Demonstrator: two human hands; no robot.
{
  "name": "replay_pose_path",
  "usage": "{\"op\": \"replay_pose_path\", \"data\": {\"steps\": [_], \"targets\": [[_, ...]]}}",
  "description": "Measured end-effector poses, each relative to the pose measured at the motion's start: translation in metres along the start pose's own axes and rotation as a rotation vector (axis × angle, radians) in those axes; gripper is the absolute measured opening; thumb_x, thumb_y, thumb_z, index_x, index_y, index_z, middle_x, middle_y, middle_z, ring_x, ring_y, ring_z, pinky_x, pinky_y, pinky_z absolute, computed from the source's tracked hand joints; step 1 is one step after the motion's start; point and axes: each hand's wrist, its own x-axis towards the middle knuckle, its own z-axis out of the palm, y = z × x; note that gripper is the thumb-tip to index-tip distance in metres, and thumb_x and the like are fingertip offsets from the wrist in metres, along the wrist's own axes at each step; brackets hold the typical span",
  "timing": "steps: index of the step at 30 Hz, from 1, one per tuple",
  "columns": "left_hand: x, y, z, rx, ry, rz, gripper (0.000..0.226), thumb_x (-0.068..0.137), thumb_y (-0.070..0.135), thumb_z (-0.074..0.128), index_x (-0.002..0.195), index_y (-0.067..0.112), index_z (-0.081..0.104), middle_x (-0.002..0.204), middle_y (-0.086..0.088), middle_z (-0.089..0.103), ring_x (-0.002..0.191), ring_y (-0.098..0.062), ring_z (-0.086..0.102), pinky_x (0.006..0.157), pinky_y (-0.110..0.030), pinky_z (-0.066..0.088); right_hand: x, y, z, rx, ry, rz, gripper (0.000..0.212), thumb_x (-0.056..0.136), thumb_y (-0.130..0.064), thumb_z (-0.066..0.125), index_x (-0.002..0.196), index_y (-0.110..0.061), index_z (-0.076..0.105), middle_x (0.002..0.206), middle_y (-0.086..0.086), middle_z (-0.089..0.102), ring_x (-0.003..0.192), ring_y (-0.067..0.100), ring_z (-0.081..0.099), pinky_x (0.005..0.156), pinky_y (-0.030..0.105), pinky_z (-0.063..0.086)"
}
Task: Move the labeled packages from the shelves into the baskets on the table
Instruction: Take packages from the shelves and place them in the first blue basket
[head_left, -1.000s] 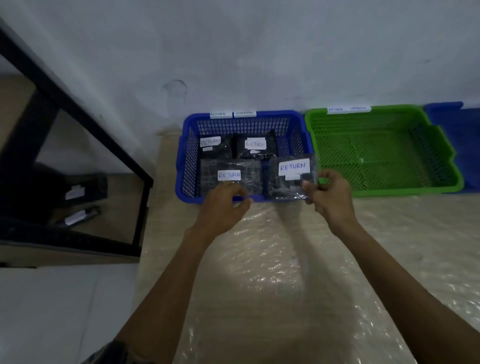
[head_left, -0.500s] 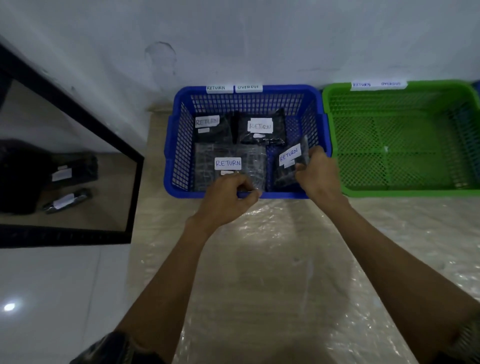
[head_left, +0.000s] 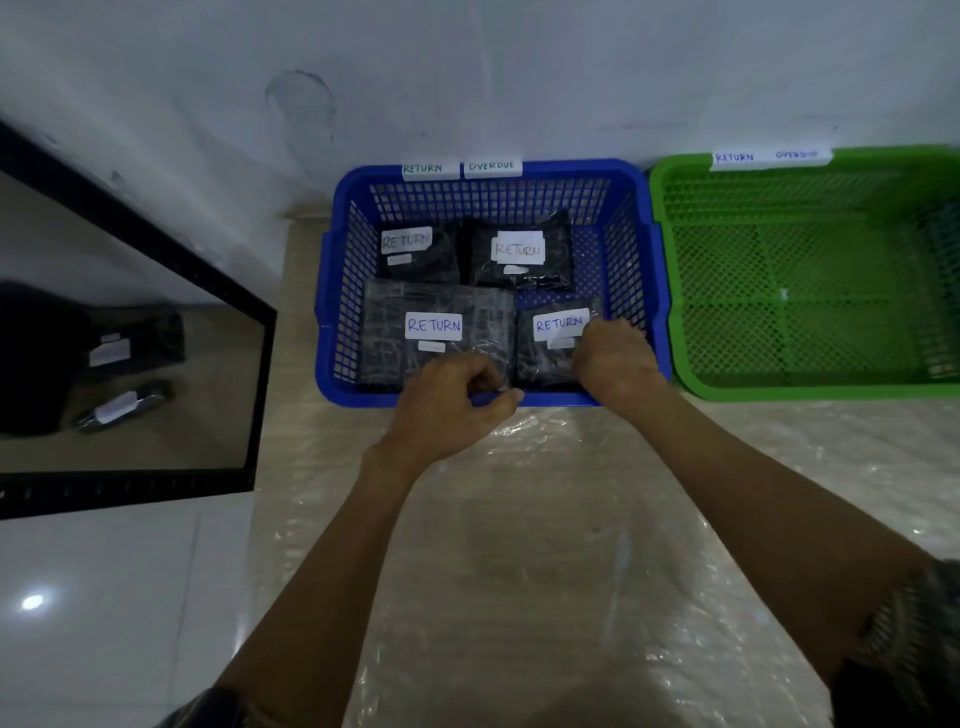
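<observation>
A blue basket (head_left: 571, 170) tagged RETURN and OVERDUE stands against the wall and holds several black wrapped packages, each labelled RETURN. My left hand (head_left: 457, 402) hovers at the basket's near rim and pinches the near edge of the large front-left package (head_left: 441, 312). My right hand (head_left: 615, 358) reaches over the rim and grips the right side of the small front-right package (head_left: 550, 345), which lies nearly flat on the basket floor. Two more packages lie at the back left (head_left: 415, 252) and back right (head_left: 519, 254).
An empty green basket (head_left: 805, 391) with the same tags sits right of the blue one. A black-framed shelf (head_left: 260, 395) at the left holds two labelled dark packages, an upper package (head_left: 132, 348) and a lower package (head_left: 122, 406). Clear plastic sheeting (head_left: 519, 519) covers the table.
My right hand has lowered the small package from above the rim down into the basket's front-right corner. My left hand has stayed at the large package's near edge.
</observation>
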Motion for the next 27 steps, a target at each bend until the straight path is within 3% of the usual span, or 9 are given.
{"op": "replay_pose_path", "data": {"steps": [6, 9, 12, 16, 23, 27], "targets": [[0.001, -0.003, 0.001, 0.006, -0.002, 0.004, 0.025, 0.076, 0.046, 0.070, 0.076, 0.022, 0.064, 0.073, 0.012, 0.063, 0.071, -0.004, 0.059, 0.065, -0.036, 0.055, 0.000, -0.004, -0.003, -0.242, 0.066, -0.066, 0.026, 0.087, -0.006, 0.058, 0.112, -0.001, 0.057, 0.115, 0.016, 0.060, 0.104, 0.031, 0.060, 0.072, 0.035, 0.049], [0.002, -0.003, 0.001, 0.007, 0.009, 0.003, 0.030, 0.074, 0.052, 0.065, 0.075, 0.022, 0.063, 0.073, 0.011, 0.063, 0.071, -0.005, 0.060, 0.066, -0.037, 0.054, -0.007, -0.011, 0.000, -0.396, 0.217, -0.166, 0.040, 0.090, -0.024, 0.056, 0.125, -0.006, 0.047, 0.118, 0.015, 0.054, 0.105, 0.030, 0.055, 0.069, 0.034, 0.043], [0.001, -0.003, 0.002, 0.018, 0.008, 0.002, 0.032, 0.073, 0.054, 0.062, 0.074, 0.022, 0.062, 0.072, 0.011, 0.063, 0.070, -0.006, 0.059, 0.065, -0.039, 0.054, -0.001, -0.008, 0.012, -0.299, 0.153, -0.325, 0.050, 0.093, -0.050, 0.043, 0.132, -0.020, 0.046, 0.130, 0.012, 0.046, 0.117, 0.034, 0.046, 0.087, 0.046, 0.043], [0.002, -0.005, 0.002, 0.026, 0.003, 0.010, 0.035, 0.072, 0.058, 0.058, 0.073, 0.024, 0.061, 0.071, 0.012, 0.060, 0.069, -0.006, 0.057, 0.065, -0.038, 0.053, 0.005, 0.002, 0.012, -0.129, 0.004, -0.317, 0.058, 0.095, -0.059, 0.024, 0.106, -0.019, 0.066, 0.119, 0.009, 0.057, 0.111, 0.031, 0.053, 0.090, 0.046, 0.043], [0.002, -0.008, 0.002, 0.055, 0.000, 0.025, 0.030, 0.075, 0.054, 0.063, 0.071, 0.025, 0.058, 0.068, 0.011, 0.057, 0.067, -0.006, 0.055, 0.063, -0.038, 0.052, -0.011, 0.003, 0.019, -0.064, 0.209, -0.376, 0.064, 0.091, -0.062, 0.021, 0.087, -0.016, 0.064, 0.091, 0.005, 0.065, 0.089, 0.029, 0.062, 0.087, 0.044, 0.044], [0.001, -0.008, 0.003, 0.105, -0.002, 0.045, 0.034, 0.075, 0.057, 0.066, 0.070, 0.025, 0.057, 0.066, 0.012, 0.056, 0.065, -0.006, 0.054, 0.062, -0.034, 0.050, -0.025, 0.005, 0.030, -0.085, 0.276, -0.422, 0.057, 0.095, -0.056, 0.026, 0.089, -0.014, 0.065, 0.083, 0.008, 0.068, 0.082, 0.028, 0.063, 0.081, 0.037, 0.042]]}}
